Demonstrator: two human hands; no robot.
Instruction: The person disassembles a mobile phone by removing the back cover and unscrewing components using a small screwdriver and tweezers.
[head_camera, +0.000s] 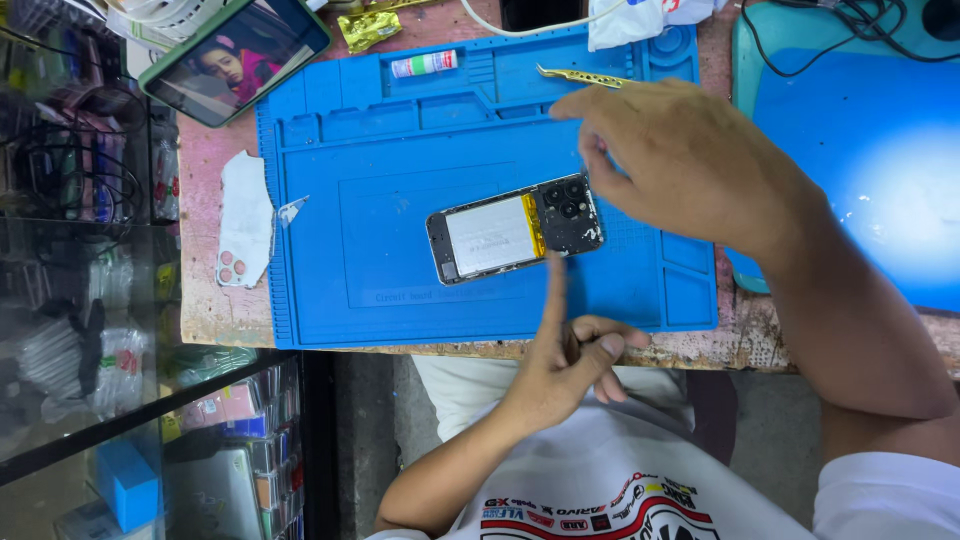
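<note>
Opened phone (515, 232), back cover off and battery showing, lies flat near the middle of the blue mat (380, 130). Your left hand (565, 365) has its index finger straight out, tip touching the phone's near edge, other fingers curled in, gripping nothing. Your right hand (680, 160) hovers just past the phone's camera end, fingers loosely bent, empty. Gold tweezers (580, 75) lie beside its fingertips.

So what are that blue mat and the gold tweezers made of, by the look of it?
The blue mat looks like soft silicone rubber: matte, with moulded trays and ridges. The tweezers look like metal with a shiny gold finish, though they are partly hidden behind the right hand.
</note>
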